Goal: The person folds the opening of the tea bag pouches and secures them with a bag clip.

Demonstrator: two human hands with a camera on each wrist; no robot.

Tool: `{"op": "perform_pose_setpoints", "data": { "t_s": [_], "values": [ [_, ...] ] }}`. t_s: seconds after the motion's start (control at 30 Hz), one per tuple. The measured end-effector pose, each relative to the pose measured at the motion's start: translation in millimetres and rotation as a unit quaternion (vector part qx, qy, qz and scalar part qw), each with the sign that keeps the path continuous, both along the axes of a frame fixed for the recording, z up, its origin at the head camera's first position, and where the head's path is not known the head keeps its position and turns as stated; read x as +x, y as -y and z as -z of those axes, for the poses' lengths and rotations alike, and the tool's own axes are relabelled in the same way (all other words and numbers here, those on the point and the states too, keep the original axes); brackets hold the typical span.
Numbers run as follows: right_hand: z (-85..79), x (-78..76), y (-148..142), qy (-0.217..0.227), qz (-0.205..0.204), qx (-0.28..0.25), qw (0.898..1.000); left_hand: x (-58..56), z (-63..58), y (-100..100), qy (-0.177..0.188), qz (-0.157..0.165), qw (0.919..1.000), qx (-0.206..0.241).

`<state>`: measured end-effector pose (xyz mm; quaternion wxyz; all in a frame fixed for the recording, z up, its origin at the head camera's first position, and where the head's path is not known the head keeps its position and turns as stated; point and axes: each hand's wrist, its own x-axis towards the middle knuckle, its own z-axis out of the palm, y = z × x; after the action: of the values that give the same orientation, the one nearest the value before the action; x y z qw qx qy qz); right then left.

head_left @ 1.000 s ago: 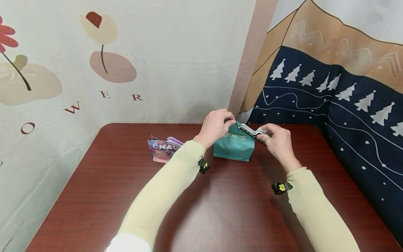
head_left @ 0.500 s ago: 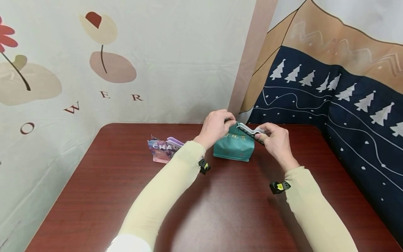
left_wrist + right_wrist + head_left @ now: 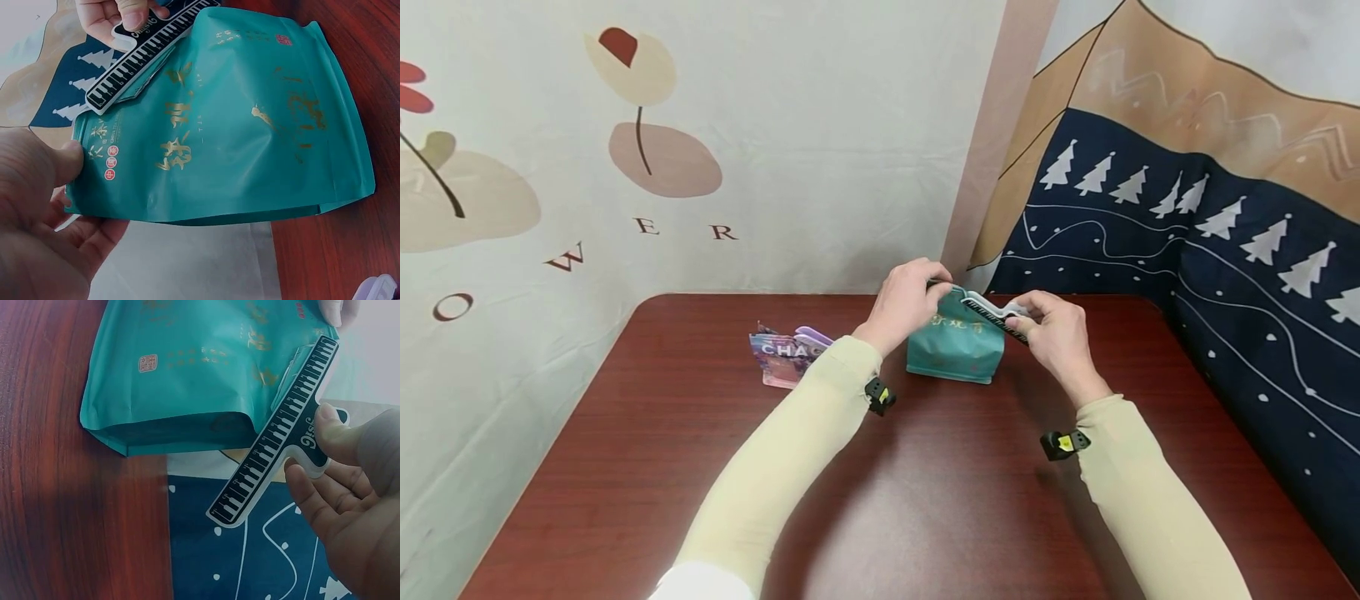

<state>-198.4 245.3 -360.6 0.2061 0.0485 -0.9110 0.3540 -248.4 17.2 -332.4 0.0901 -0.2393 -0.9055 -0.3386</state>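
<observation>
A teal tea bag [image 3: 957,346] with gold lettering stands upright on the table, its top edge raised toward my hands. My left hand [image 3: 904,302] pinches the bag's top left corner between thumb and fingers, seen closely in the left wrist view. A long clip [image 3: 275,434] printed with black and white piano keys lies slanted at the right part of the bag's top. My right hand [image 3: 1054,333] grips the clip's handle, thumb on one side and fingers on the other. In the right wrist view the clip's upper end overlaps the bag near the left fingertips.
A pink and purple pouch [image 3: 778,360] stands left of the tea bag, with a purple clip [image 3: 812,337] at its top, partly hidden by the left sleeve. Behind the reddish-brown table [image 3: 955,492] hangs a printed cloth [image 3: 820,167].
Over the last second the right hand and clip have shifted slightly left along the bag's top. The left hand keeps its pinch on the corner, and the head view has turned a little.
</observation>
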Motion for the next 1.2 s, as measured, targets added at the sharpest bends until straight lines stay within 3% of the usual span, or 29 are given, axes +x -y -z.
{"op": "perform_pose_setpoints", "data": {
  "t_s": [1.2],
  "values": [
    [-2.0, -1.5, 8.0, 0.019, 0.007, -0.043, 0.999, 0.7, 0.4, -1.7, 0.002, -0.021, 0.9998, 0.002]
  ]
}}
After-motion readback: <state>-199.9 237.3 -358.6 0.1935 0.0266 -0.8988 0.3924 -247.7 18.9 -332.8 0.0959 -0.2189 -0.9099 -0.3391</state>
